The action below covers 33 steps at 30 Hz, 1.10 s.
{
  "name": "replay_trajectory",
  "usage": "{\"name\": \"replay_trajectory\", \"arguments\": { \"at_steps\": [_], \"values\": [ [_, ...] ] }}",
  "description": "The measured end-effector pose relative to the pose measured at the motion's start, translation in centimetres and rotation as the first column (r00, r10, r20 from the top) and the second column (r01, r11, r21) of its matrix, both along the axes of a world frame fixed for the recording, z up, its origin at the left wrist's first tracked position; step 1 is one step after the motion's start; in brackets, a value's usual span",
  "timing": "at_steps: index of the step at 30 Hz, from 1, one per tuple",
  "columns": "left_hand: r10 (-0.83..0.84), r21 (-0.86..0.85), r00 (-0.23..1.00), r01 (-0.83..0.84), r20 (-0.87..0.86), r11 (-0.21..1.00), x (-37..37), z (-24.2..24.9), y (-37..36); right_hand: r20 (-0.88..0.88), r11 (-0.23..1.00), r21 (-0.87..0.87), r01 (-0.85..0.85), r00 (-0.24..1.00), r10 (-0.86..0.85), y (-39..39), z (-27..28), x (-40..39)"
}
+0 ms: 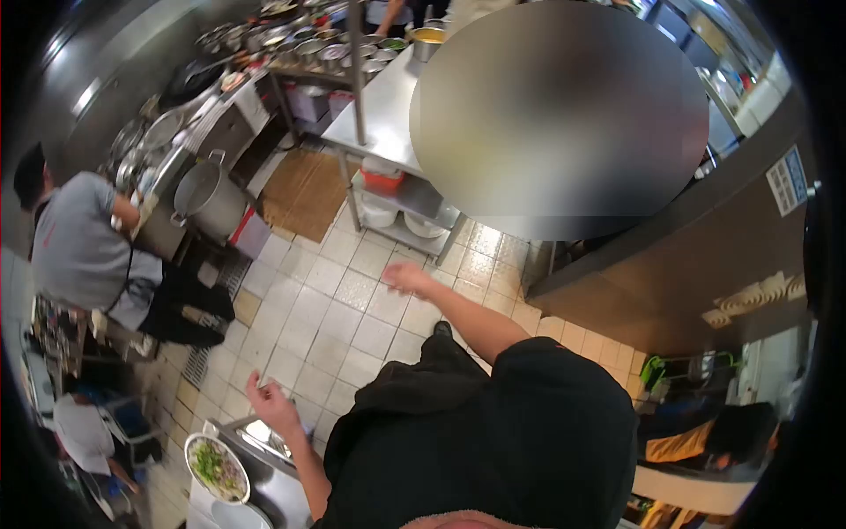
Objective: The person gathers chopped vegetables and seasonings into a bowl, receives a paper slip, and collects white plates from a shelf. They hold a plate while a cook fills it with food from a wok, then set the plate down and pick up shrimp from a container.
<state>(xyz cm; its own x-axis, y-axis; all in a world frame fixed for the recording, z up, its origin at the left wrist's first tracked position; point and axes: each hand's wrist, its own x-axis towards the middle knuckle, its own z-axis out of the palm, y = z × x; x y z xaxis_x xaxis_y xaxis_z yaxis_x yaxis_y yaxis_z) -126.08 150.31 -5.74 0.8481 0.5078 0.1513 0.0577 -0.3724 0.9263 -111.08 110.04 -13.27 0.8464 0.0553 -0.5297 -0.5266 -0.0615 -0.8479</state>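
My left hand (pixel 273 406) hangs above the corner of a steel counter (pixel 286 485) at the lower left, its fingers apart and nothing in them. Just below it on that counter stands a white bowl of chopped green and pale food (pixel 217 467), with a second white bowl (pixel 240 515) beside it. Over the tiled floor, near the middle of the view, my right hand (pixel 407 279) is stretched forward, loosely spread and empty. It touches nothing.
A worker in a grey shirt (pixel 79 238) stands at the left near a large pot (pixel 210 192). Ahead is a steel table (pixel 383 123) with a lower shelf. A brown partition (pixel 679 238) runs along the right. A blurred patch hides the upper right.
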Motion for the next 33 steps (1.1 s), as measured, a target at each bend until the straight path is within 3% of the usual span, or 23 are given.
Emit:
{"name": "replay_trajectory", "arguments": {
  "at_steps": [1,2,4,7,9,10,11,13,15,17,20,21,23,24,26,28,29,31,32,33],
  "values": [
    [-0.073,-0.048,0.997,0.072,-0.015,0.996,1.4,-0.4,-2.6,0.145,0.988,-0.078,0.135,0.982,-0.123,-3.3,3.1,2.2],
    [-0.141,-0.098,0.990,0.138,-0.027,0.986,2.9,-0.4,-5.6,0.467,0.936,-0.076,0.343,0.842,-0.270,-7.2,0.8,6.2],
    [-0.243,-0.159,0.969,0.232,-0.049,0.960,5.6,2.2,-12.2,0.737,0.720,-0.112,0.685,0.543,-0.402,-12.9,10.0,9.9],
    [-0.356,-0.186,0.935,0.347,-0.012,0.919,10.3,4.2,-21.0,0.930,0.402,-0.037,0.915,0.179,-0.321,-18.9,19.5,15.0],
    [-0.427,-0.185,0.903,0.429,0.054,0.884,13.2,5.5,-26.9,0.979,0.214,-0.032,0.976,0.073,-0.188,-21.3,21.9,19.0],
    [-0.463,-0.185,0.881,0.473,0.095,0.861,14.7,6.4,-29.8,0.896,0.506,-0.191,0.841,0.361,-0.260,-22.9,23.1,18.9],
    [-0.495,-0.185,0.858,0.514,0.138,0.838,16.1,7.3,-32.5,0.747,0.760,-0.267,0.592,0.626,-0.226,-24.1,24.2,18.6],
    [-0.523,-0.184,0.832,0.552,0.187,0.813,18.8,9.0,-37.2,0.889,0.788,-0.143,0.599,0.428,-0.164,-24.1,24.1,18.0],
    [-0.531,-0.185,0.805,0.583,0.266,0.791,21.0,10.6,-41.9,0.843,0.640,-0.416,0.646,0.538,0.005,-25.8,22.5,17.5],
    [-0.523,-0.169,0.767,0.610,0.371,0.774,23.0,12.6,-45.8,0.804,0.787,-0.270,0.554,0.579,-0.132,-26.5,22.5,14.4],
    [-0.533,-0.088,0.727,0.623,0.433,0.778,25.3,13.9,-50.7,0.791,0.900,-0.158,0.406,0.597,-0.131,-26.4,21.3,11.2],
    [-0.548,-0.105,0.721,0.640,0.424,0.761,25.8,14.0,-52.2,0.805,0.920,-0.151,0.362,0.585,-0.098,-26.6,20.1,10.5],
    [-0.577,-0.149,0.712,0.672,0.400,0.725,26.0,13.9,-55.8,0.781,0.978,0.131,0.162,0.591,-0.203,-26.6,17.2,10.0],
    [-0.590,-0.169,0.737,0.661,0.329,0.731,25.8,14.2,-57.8,0.749,0.977,0.185,0.104,0.629,-0.209,-27.7,17.2,9.8],
    [-0.611,-0.341,0.763,0.643,0.210,0.686,27.0,13.5,-61.0,0.678,0.952,0.306,-0.013,0.705,-0.208,-30.4,17.9,9.0],
    [-0.574,-0.513,0.805,0.560,0.151,0.651,28.5,13.1,-64.2,0.544,0.954,0.245,-0.175,0.839,0.015,-35.6,14.4,10.4],
    [-0.509,-0.501,0.829,0.551,0.233,0.668,29.6,12.7,-65.8,0.465,0.937,0.227,-0.265,0.875,0.135,-38.5,12.3,11.2],
    [-0.362,-0.479,0.840,0.531,0.404,0.699,33.1,11.1,-69.8,0.252,0.959,0.104,-0.265,0.939,0.232,-44.0,8.1,11.5],
    [-0.339,-0.388,0.849,0.495,0.404,0.778,36.5,7.7,-70.4,0.243,0.981,0.100,-0.166,0.960,0.138,-46.9,5.2,10.7],
    [-0.291,-0.364,0.858,0.454,0.423,0.813,38.4,8.3,-72.0,0.056,0.963,-0.210,-0.171,0.981,0.187,-50.6,2.4,9.4]
  ]
}}
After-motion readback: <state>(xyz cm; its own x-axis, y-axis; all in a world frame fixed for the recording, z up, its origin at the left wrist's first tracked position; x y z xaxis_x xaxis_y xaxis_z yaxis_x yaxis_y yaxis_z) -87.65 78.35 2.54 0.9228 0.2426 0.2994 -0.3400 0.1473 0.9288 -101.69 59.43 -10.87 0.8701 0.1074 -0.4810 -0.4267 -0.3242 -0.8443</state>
